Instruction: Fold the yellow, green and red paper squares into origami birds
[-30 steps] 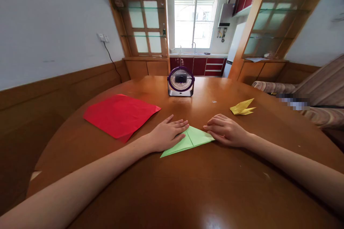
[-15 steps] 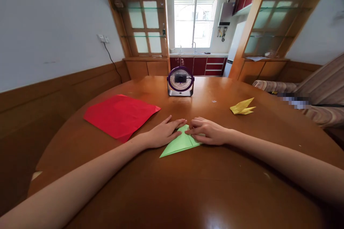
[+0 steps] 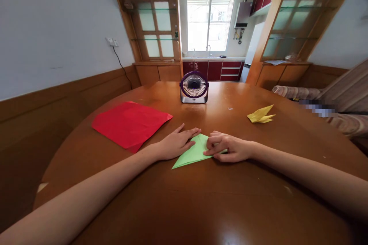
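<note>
Two hands meet on the folded light-green paper triangle (image 3: 193,154), which lies flat on the round brown wooden table (image 3: 218,206), nearer us than the small purple desk fan (image 3: 194,87). Our left hand (image 3: 174,144) presses it flat, fingers spread; our right hand (image 3: 230,148) pinches its right corner. Its long axis runs from near-left to far-right. We read no writing anywhere.

That table (image 3: 218,199) is wood with a glossy varnish, you can see the light bouncing off it. The green sheet (image 3: 193,153) is thin matt paper, same for the red sheet (image 3: 130,123) and the yellow folded piece (image 3: 261,115). The little purple fan (image 3: 194,87) looks like plastic, hard to tell from here.
</note>
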Tool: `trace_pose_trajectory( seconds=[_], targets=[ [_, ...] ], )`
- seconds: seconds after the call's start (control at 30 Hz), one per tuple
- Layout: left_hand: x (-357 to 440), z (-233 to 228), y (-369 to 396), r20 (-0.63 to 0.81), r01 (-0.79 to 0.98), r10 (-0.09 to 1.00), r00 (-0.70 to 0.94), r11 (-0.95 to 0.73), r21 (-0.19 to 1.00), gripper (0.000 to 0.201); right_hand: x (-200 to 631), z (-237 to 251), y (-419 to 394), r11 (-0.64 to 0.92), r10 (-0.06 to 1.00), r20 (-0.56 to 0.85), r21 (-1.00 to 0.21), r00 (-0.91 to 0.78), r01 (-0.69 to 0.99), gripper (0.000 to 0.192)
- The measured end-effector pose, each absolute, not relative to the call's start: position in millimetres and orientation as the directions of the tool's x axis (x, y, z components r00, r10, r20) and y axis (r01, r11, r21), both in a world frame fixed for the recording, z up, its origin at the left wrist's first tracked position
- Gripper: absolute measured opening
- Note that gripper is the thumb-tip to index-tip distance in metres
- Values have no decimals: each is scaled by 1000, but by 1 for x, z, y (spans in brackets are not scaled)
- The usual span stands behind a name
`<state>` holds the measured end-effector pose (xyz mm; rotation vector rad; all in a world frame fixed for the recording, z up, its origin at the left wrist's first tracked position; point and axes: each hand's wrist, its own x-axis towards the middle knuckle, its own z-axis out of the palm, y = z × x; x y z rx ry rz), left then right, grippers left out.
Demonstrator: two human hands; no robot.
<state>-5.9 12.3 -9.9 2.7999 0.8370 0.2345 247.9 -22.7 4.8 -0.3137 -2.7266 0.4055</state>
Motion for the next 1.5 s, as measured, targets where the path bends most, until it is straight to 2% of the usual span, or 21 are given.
trace_pose_trajectory(
  seconds=[0.3,0.47,0.57,0.73,0.97,1.07,1.17,1.23,1.3,1.4,1.5],
  targets=[
    [-6,-11,13,170,482,539,825,-828,288,44,253,-1,-24,872,309,344,-474,-887,120,30],
    [-1,-10,13,239,479,558,795,-818,317,37,254,-1,-27,729,532,415,-668,-738,149,35],
    [3,-9,12,297,488,579,759,-809,328,34,253,1,-29,696,586,424,-700,-691,160,32],
    [5,-10,13,353,457,610,710,-780,428,37,253,2,-32,736,574,434,-645,-695,205,28],
    [5,-13,18,351,348,669,655,-680,645,42,248,-2,-32,885,443,466,-367,-766,288,22],
    [6,-15,20,334,263,709,621,-590,763,42,248,-4,-30,862,507,481,-305,-715,406,24],
    [7,-15,21,293,141,772,565,-440,887,44,250,-4,-25,809,583,518,-300,-626,505,30],
    [7,-14,20,250,82,811,529,-343,936,48,253,-2,-21,762,637,546,-338,-545,552,32],
    [7,-11,18,217,54,836,504,-282,958,49,257,0,-16,689,714,539,-426,-447,586,32],
    [7,-9,16,211,45,852,480,-263,964,41,263,0,-7,547,836,443,-624,-324,558,28],
    [9,-11,16,252,75,853,458,-319,945,31,267,-5,2,416,906,320,-798,-277,437,29]
  ],
)
